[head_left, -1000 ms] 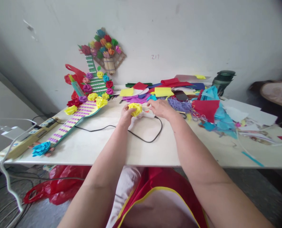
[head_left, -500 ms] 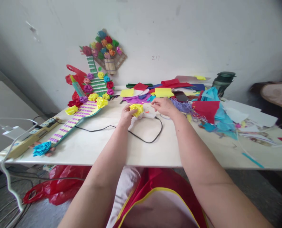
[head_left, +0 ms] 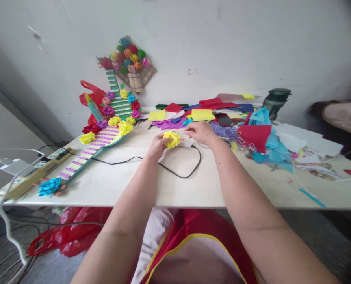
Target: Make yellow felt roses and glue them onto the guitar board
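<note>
My left hand (head_left: pixel 158 145) is closed around the edge of a yellow paper flower (head_left: pixel 171 139), with its petals facing up. Close by, the fingers of my right hand (head_left: pixel 199 132) are pinched together at the flower's upper right; a thin pale stick seems to show at their tips, though it is hard to make out. Behind and below the flower lies a white glue gun (head_left: pixel 187 142), partly hidden, with a black cord (head_left: pixel 190 176) looping from it across the table.
A guitar-shaped paper craft (head_left: pixel 86 152) with flowers lies on the left beside a power strip (head_left: pixel 42 173). Coloured paper sheets (head_left: pixel 203 114), purple string (head_left: pixel 225 131) and blue scraps (head_left: pixel 277 157) cover the back and right. A dark bottle (head_left: pixel 275 103) stands behind.
The flower in my left hand has shifted slightly right and turned a little. My right hand stays pinched beside it, and the view has moved slightly.
</note>
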Tool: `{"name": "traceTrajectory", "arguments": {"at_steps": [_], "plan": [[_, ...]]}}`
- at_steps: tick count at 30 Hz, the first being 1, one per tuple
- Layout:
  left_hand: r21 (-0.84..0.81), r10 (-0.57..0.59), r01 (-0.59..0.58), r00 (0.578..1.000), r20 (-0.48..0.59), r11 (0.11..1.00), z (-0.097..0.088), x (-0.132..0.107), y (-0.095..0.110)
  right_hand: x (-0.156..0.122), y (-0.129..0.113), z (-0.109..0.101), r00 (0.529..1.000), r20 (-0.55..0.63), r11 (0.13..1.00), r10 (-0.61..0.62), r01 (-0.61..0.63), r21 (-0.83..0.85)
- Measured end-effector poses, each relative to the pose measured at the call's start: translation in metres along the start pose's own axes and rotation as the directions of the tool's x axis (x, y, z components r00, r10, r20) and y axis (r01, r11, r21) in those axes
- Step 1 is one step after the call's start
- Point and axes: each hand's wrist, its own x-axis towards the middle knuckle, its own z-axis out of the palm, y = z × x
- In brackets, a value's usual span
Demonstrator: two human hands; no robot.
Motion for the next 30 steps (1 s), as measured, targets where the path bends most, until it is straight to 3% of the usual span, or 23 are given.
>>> {"name": "traceTrajectory", "arguments": {"at_steps": [30], "plan": [[0.052,0.035,-0.035,0.999,-0.007,0.998,0.0036,-0.0029,0.0031,-0.0015,-0.0042,-0.0028,0.999,0.032,0.993,0.011,-0.007,-0.116]]}}
